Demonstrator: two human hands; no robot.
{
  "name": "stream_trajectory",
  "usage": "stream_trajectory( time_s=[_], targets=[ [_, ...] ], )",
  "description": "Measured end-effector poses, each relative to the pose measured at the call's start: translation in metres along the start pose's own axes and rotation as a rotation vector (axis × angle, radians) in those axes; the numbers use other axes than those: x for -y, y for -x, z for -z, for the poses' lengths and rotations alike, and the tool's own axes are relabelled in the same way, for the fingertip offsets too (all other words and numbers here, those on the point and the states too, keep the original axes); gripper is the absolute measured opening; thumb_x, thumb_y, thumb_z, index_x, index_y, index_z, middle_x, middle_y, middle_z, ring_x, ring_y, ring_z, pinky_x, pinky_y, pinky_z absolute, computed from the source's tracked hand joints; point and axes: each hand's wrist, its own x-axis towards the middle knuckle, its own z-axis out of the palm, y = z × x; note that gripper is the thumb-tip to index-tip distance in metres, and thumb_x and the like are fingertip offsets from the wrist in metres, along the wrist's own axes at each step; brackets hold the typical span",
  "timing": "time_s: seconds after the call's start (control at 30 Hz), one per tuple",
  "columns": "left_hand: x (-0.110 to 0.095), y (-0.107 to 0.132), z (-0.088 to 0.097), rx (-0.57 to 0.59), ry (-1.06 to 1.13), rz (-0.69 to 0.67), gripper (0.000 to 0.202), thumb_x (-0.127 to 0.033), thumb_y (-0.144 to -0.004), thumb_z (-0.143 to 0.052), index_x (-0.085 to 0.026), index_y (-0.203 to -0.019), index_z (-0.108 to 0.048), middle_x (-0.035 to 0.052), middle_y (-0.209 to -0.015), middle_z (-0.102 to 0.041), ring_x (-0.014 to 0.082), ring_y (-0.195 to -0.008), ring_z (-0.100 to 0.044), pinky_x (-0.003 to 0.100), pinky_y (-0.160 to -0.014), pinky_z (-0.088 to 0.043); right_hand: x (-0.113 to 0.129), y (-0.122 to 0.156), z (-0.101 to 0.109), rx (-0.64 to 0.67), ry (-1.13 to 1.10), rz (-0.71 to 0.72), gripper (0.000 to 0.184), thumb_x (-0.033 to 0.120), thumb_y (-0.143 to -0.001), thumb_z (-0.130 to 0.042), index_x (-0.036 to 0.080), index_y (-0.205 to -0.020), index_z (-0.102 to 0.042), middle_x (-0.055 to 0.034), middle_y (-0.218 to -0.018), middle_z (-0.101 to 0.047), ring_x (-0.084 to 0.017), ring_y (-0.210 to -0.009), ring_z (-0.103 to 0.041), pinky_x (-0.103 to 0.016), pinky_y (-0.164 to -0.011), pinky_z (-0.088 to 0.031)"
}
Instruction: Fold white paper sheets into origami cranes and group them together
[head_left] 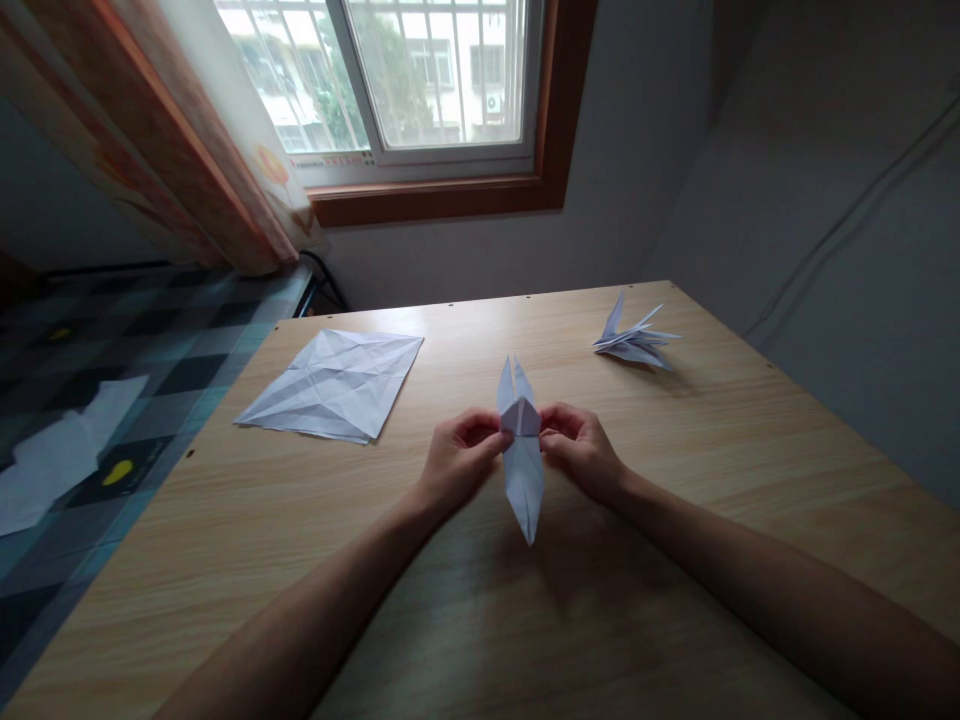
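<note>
Between my two hands is a white folded paper figure [523,470], long and narrow, with two points at its far end and a single point towards me. My left hand [466,452] pinches its left edge near the middle, thumb on top. On the opposite edge, my right hand [581,450] grips the paper between thumb and fingers. A raised, box-like fold sits in the figure's middle, between the two thumbs. The undersides of the fingers and of the paper are hidden.
Creased white paper sheets [337,385] lie at the table's far left. Several folded paper pieces [636,342] are bunched at the far right of the wooden table [420,620]. More white paper [60,460] rests on a checked cloth [187,300] to the left. A window is ahead.
</note>
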Motion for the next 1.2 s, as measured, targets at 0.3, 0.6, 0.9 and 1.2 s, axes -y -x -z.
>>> stream_trajectory(
  time_s=[0.3, 0.6, 0.9, 1.2],
  targets=[
    [0.005, -0.001, -0.003, -0.106, -0.067, -0.012, 0.019, -0.026, -0.063, -0.08, -0.014, -0.068, -0.065, 0.0007, -0.067, -0.067, 0.0116, -0.062, -0.059, 0.023, -0.062, -0.046, -0.007, -0.002, -0.005, -0.089, 0.026, 0.018, 0.025, 0.033, -0.065, -0.08, 0.019, -0.076, -0.062, 0.0002, -0.071, -0.067, -0.015, -0.065, -0.062, -0.029, -0.063, -0.051],
    [0.008, 0.001, -0.002, -0.044, -0.286, -0.115, 0.011, -0.024, -0.076, -0.068, -0.016, -0.08, -0.061, -0.0003, -0.072, -0.062, 0.0116, -0.065, -0.055, 0.022, -0.061, -0.043, -0.015, -0.002, -0.007, -0.186, 0.01, 0.022, 0.033, 0.026, -0.065, -0.08, 0.021, -0.083, -0.052, 0.0055, -0.065, -0.058, -0.011, -0.057, -0.057, -0.024, -0.053, -0.048],
    [0.001, 0.005, -0.002, 0.062, -0.312, -0.068, 0.03, -0.04, -0.08, -0.068, -0.015, -0.095, -0.062, 0.002, -0.075, -0.065, 0.0138, -0.065, -0.057, 0.022, -0.057, -0.042, -0.007, 0.006, -0.011, -0.008, 0.262, 0.242, 0.009, 0.028, -0.08, -0.069, 0.023, -0.087, -0.066, -0.0048, -0.1, -0.062, -0.019, -0.089, -0.061, -0.032, -0.071, -0.052],
    [-0.006, -0.001, 0.001, -0.073, -0.282, -0.095, 0.025, -0.04, -0.077, -0.069, -0.015, -0.076, -0.071, 0.0024, -0.078, -0.062, 0.0144, -0.071, -0.055, 0.024, -0.063, -0.044, -0.005, 0.008, -0.012, 0.019, 0.375, 0.343, 0.022, 0.017, -0.083, -0.059, 0.026, -0.101, -0.069, -0.0045, -0.102, -0.065, -0.02, -0.094, -0.06, -0.034, -0.076, -0.05]
  ],
)
